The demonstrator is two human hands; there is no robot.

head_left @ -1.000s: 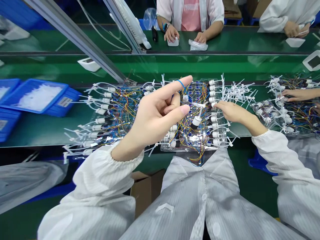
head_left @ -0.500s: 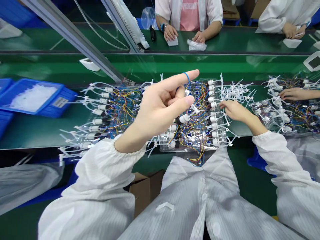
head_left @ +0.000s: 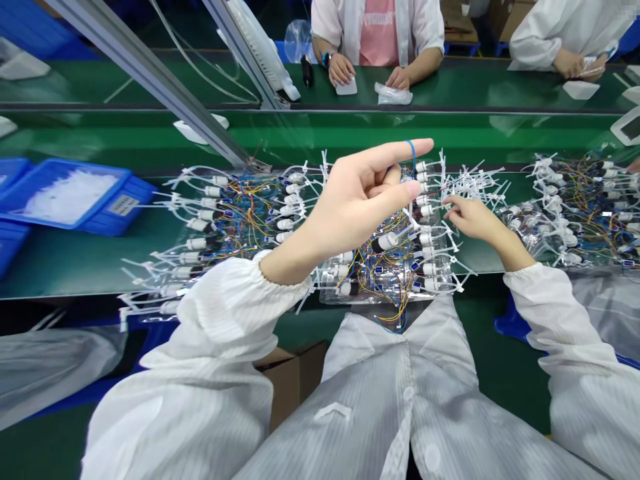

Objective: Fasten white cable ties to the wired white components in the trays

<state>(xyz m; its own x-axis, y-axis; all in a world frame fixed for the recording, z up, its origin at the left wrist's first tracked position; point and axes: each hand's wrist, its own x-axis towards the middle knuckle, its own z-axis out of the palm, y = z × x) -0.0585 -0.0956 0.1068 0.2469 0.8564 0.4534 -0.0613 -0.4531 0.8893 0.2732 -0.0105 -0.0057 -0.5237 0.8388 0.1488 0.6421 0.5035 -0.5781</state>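
Left hand [head_left: 367,197]: Raised over the wires [head_left: 401,313], index finger and thumb apart, a blue loop [head_left: 413,159] around the index; we cannot tell whether the curled fingers grip anything.
Right hand [head_left: 473,220]: Fingers bent, narrowly spaced, beside white cable ties [head_left: 477,183]; we cannot tell whether they pinch one.
Black-and-white cylinder [head_left: 386,242]: Lies atop the wires, just near of the left hand.
Blue bin [head_left: 113,224]: At left, holding white pieces [head_left: 70,197].
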